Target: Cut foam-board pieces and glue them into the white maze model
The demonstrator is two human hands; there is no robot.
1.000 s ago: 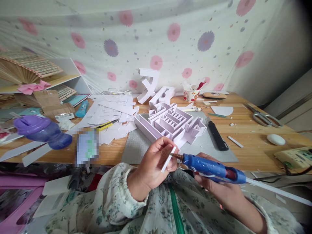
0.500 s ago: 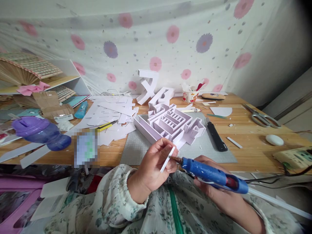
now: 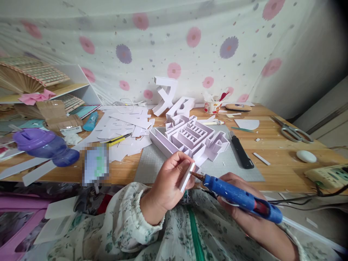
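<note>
Between the thumb and fingers of my left hand is a small white foam board strip, held tilted. My right hand is wrapped round a blue hot glue gun, and a white glue stick sticks out of its back end. The gun's nozzle points left and lies at the strip's edge; whether it touches, I cannot tell. Just beyond my hands, a white foam board structure with many thin walls and a row of small steps rests on a grey cutting mat.
Behind stand white board shapes and a paper cup. Right of the structure are a black utility knife, scissors, a white oval object and a power strip. Board scraps, a yellow cutter and a purple bottle lie left.
The glue gun has shifted slightly right and down, its nozzle moving toward the strip's near edge. The strip has turned a little in my left hand, showing a wider face.
</note>
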